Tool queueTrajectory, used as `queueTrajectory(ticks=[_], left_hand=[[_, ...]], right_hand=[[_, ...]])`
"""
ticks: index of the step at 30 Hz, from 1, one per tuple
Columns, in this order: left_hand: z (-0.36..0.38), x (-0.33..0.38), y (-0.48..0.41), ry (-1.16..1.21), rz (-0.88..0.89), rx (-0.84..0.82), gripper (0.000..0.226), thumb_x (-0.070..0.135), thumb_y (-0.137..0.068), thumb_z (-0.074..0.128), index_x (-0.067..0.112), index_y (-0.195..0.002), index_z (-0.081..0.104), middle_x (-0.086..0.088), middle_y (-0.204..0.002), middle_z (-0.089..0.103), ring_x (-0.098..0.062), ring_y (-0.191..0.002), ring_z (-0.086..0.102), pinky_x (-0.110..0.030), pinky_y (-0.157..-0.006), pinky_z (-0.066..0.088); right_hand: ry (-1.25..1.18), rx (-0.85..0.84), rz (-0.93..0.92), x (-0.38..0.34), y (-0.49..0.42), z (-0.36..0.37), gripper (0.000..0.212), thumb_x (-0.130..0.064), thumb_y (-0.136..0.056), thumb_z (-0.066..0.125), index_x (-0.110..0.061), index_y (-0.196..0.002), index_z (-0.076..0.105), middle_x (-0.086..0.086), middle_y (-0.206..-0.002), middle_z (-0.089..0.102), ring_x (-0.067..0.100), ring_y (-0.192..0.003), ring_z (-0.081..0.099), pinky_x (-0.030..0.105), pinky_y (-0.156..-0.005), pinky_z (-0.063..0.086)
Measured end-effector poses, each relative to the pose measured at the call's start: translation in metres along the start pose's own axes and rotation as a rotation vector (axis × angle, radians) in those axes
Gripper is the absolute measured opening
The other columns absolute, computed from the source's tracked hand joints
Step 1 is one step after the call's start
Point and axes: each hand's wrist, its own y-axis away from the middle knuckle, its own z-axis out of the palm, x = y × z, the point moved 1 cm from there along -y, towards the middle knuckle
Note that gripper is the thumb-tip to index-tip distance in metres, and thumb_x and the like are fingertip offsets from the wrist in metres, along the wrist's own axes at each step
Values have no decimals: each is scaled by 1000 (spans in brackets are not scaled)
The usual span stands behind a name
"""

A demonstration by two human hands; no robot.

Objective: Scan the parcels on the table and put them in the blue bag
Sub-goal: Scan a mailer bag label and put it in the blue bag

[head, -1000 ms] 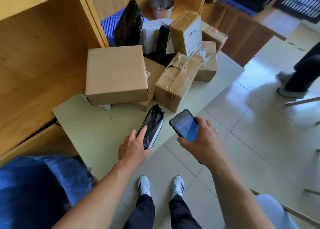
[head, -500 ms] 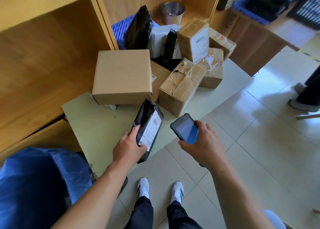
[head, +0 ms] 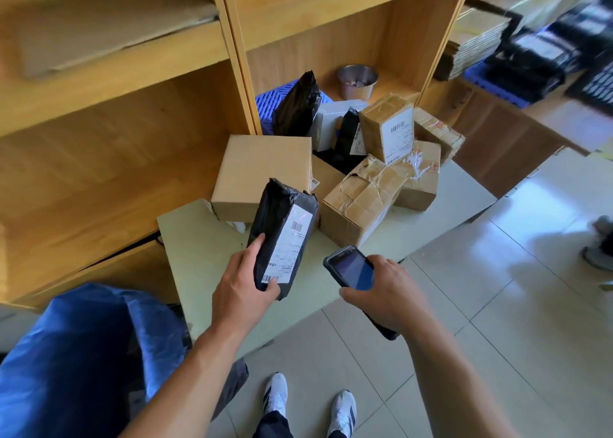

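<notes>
Blue bag (head: 76, 354): lower left, beside the bench (head: 199, 255), mouth open. Left hand (head: 242, 291): grips the lower end of a black parcel (head: 282, 235) held upright over the bench's near edge, white label facing the camera. Cardboard parcels (head: 358, 202): piled behind on the bench; right hand (head: 388, 291): wrapped round a handheld scanner (head: 351, 268), its screen tilted up, just right of the black parcel.

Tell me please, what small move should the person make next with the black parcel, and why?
Probably aim the scanner in the right hand at the barcode on the white label. The left hand holds the black parcel tilted up with that label showing, close beside the scanner. It does not look bagged yet: the blue bag lies at lower left.
</notes>
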Motion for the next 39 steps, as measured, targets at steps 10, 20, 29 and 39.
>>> queueTrajectory(ticks=[10, 20, 29, 39], left_hand=[[0, 16, 22, -30, 5, 37, 93, 26, -82, 79, 42, -154, 23, 2, -135, 49, -20, -113, 58, -36, -76, 63], [-15, 13, 64, -45, -169, 68, 88, 30, -82, 75, 45, -153, 26, 6, -134, 51, -20, -113, 58, -40, -78, 59], [-81, -50, 113, -69, -332, 181, 82, 33, -82, 73, 45, -151, 30, 9, -135, 53, -18, -118, 55, -34, -75, 51], [-208, -193, 221, 11, -570, 341, 80, 37, -79, 74, 55, -145, 32, 15, -127, 54, -16, -114, 60, -46, -84, 57]], right_hand=[[20, -42, -60, 15, 16, -12, 71, -66, -75, 66, -25, -130, 49, -7, -109, 51, 12, -97, 51, 31, -81, 50], [79, -52, -209, 5, 27, -5, 91, -72, -74, 69, -24, -145, 39, -5, -129, 53, 10, -101, 43, 32, -87, 50], [117, -66, -361, -82, 46, 32, 91, -69, -74, 71, -22, -145, 38, -3, -131, 51, 15, -111, 50, 33, -89, 50], [230, -192, -538, -240, 115, 149, 85, -62, -77, 72, -19, -143, 40, 1, -124, 53, 20, -109, 51, 30, -81, 43]])
